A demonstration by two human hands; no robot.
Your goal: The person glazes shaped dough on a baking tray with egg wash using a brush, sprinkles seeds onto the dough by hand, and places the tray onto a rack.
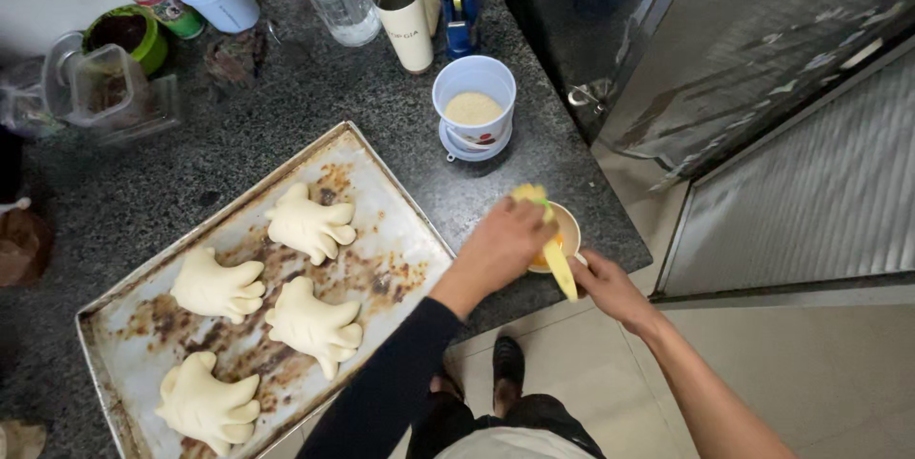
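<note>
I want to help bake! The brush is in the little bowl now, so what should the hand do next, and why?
Probably lift the yellow brush in the left hand from the small bowl, steadied by the right hand, toward the dough pieces on the tray; they look pale and matte.

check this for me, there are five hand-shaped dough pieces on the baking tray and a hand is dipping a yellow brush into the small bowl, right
Not quite: the head view shows four hand-shaped dough pieces on the baking tray, not five. The rest holds: the left hand dips a yellow brush into the small bowl.
</note>
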